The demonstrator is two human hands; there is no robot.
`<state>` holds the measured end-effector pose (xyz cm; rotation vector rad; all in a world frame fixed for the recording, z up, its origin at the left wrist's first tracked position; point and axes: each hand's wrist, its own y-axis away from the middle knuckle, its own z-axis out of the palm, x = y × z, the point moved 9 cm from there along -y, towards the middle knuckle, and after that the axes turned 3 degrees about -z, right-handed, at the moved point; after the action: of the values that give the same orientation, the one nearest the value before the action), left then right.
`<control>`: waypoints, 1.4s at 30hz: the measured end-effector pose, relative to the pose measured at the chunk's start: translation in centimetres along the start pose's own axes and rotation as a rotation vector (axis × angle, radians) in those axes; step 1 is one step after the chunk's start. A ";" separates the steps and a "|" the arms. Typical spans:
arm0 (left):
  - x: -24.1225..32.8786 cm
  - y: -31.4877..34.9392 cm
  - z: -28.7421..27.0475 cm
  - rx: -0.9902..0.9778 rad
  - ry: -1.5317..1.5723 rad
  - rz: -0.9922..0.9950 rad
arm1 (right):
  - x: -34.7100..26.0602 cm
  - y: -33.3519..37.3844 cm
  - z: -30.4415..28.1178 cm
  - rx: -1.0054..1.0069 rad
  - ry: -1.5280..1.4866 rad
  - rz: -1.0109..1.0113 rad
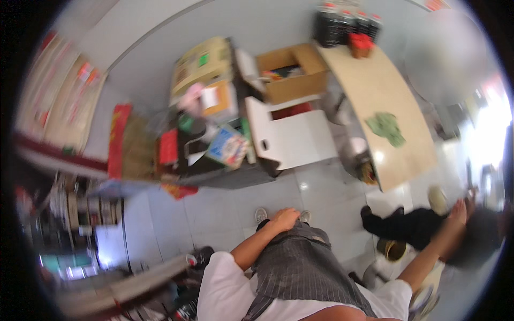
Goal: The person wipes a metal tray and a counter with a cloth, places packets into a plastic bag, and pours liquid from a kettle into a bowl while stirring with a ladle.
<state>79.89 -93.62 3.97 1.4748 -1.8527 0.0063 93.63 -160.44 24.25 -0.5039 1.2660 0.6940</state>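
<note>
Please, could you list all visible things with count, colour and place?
table: one, pale wood, right
cloth: one, green, on table
bottles: about four, dark, red-capped, table's far end
cardboard box: one, brown, back centre
open box: one, white, in front of cardboard box
booklet: one, multicoloured, left of open box
other clutter: too blurred to count, mixed colours, left
other person: one, dark clothes, right
apron: one, striped grey, on wearer
left hand: one, bare, at apron's front
right hand: one, bare, beside other person
</note>
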 end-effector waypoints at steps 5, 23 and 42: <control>-6.6 5.7 0.1 0.069 0.078 -0.152 | 12.2 7.4 11.0 -0.287 0.396 0.001; -42.7 50.6 5.2 0.794 0.476 -0.958 | 30.7 98.4 49.5 -2.432 0.737 -0.221; -67.7 79.1 11.8 1.204 1.114 -1.600 | 43.5 150.3 73.5 -3.028 0.743 -0.821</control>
<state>10.60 -15.82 -7.54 2.4529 0.6604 1.0145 42.80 3.54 4.23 2.3565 0.5594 -0.7682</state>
